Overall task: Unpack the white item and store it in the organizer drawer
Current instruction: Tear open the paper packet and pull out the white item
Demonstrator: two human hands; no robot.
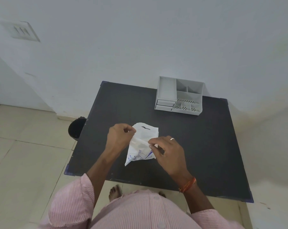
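Observation:
A white plastic bag (pixel 142 142) with blue print and a cut-out handle lies on the black table (pixel 197 146), near its middle. My left hand (pixel 119 137) pinches the bag's left edge near the top. My right hand (pixel 168 153), with a ring on one finger, pinches the bag's middle from the right. Whatever the bag contains is hidden. A grey desk organizer (pixel 179 95) stands at the table's far edge by the wall, with open compartments on top and two small drawers (pixel 165 104) shut at its front left.
A dark round bin (pixel 76 128) sits on the tiled floor beside the table's left edge. The white wall runs right behind the organizer. My bare feet show under the table's near edge.

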